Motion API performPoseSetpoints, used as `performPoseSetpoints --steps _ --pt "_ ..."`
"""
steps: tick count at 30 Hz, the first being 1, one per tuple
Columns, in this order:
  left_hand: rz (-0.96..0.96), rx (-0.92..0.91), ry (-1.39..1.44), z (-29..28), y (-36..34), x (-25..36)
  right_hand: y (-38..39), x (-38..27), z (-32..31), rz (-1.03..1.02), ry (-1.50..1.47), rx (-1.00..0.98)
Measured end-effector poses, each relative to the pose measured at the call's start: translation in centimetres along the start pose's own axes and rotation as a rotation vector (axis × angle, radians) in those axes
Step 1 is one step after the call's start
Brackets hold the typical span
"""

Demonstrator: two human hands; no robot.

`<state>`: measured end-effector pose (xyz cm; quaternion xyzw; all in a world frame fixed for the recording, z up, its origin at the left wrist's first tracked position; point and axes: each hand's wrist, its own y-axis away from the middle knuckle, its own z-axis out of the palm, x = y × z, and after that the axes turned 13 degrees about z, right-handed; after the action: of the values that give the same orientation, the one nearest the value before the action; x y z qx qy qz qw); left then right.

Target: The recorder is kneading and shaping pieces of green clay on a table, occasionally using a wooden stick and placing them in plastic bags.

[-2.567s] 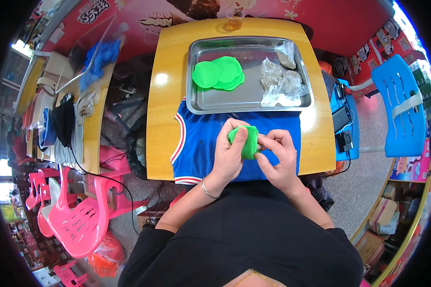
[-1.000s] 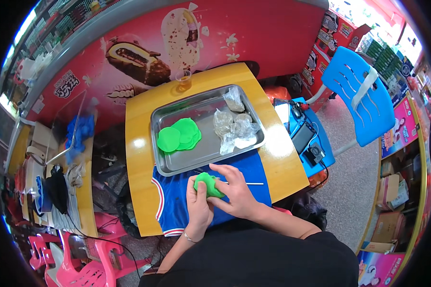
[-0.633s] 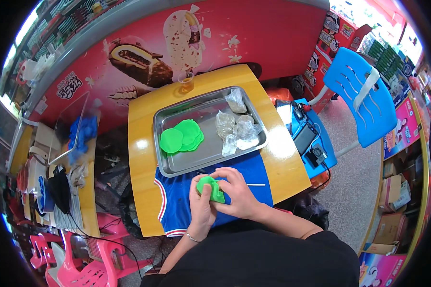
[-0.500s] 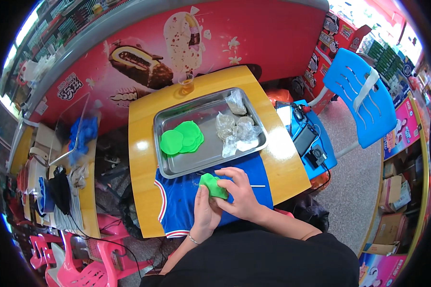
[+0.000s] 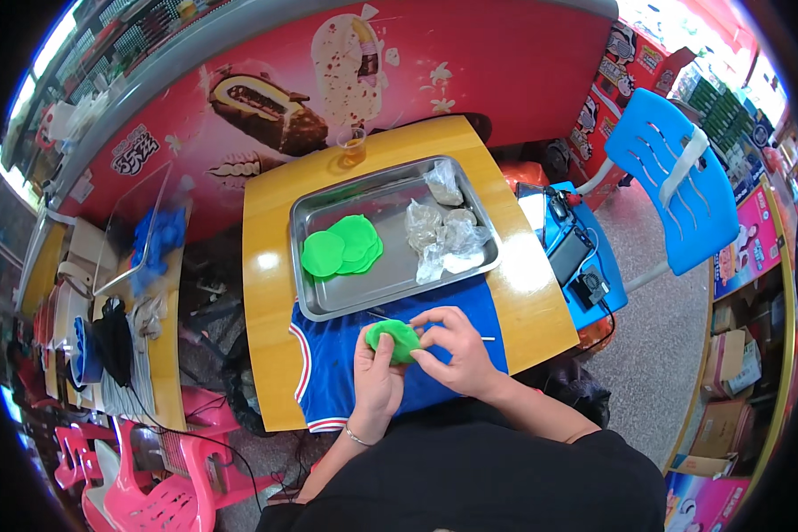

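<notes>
Between my two hands is a soft, bright green disc [image 5: 394, 341], held just above a blue cloth garment [image 5: 330, 355] with a striped edge. My left hand [image 5: 377, 383] grips its left side, the thumb lying across the face. At the right edge, the fingertips of my right hand [image 5: 457, 350] pinch the rim. Beyond my hands, a metal tray [image 5: 346, 306] contains several flat green discs [image 5: 350, 246] overlapping on its left side. On its right side are clear plastic bags [image 5: 443, 232] with greyish lumps inside. A thin white stick [image 5: 488, 339] shows beside my right hand, partly hidden.
The yellow wooden table [image 5: 270, 355] bears the tray and a plastic cup of amber liquid [image 5: 352, 151] at its far edge. To the right, a blue chair [image 5: 674, 186] stands near another blue seat holding electronics [image 5: 572, 253]. Pink chairs [image 5: 164, 501] are at lower left.
The green disc looks flatter and more spread out than before, when it was cupped and folded. My right fingers have shifted from over its top to pinch its right edge.
</notes>
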<state>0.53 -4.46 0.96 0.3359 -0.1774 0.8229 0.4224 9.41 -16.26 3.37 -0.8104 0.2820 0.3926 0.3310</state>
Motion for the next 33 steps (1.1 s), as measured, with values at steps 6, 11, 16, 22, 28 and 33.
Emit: performPoseSetpoints --steps 6,11,16,22,28,33 --pt "0.052 0.032 -0.002 1.1 -0.2 -0.5 -1.2 -0.1 -0.1 0.246 -0.308 0.009" --pt "0.03 -0.021 0.091 2.2 0.3 -0.2 -2.5 -0.6 0.7 0.103 -0.137 0.108" --pt "-0.016 -0.11 0.159 1.8 0.0 1.4 -3.7 -0.3 -1.4 0.309 -0.597 -0.063" --pt "-0.255 -0.285 0.446 0.6 0.4 1.6 -4.8 0.0 -2.7 0.142 -0.046 -0.194" --pt "-0.204 -0.2 0.3 1.0 -0.3 2.2 -4.7 1.6 -3.4 0.005 -0.17 -0.298" --pt "-0.228 -0.085 0.323 -0.5 -0.8 1.9 -4.3 -0.1 -4.4 -0.047 -0.736 -0.493"
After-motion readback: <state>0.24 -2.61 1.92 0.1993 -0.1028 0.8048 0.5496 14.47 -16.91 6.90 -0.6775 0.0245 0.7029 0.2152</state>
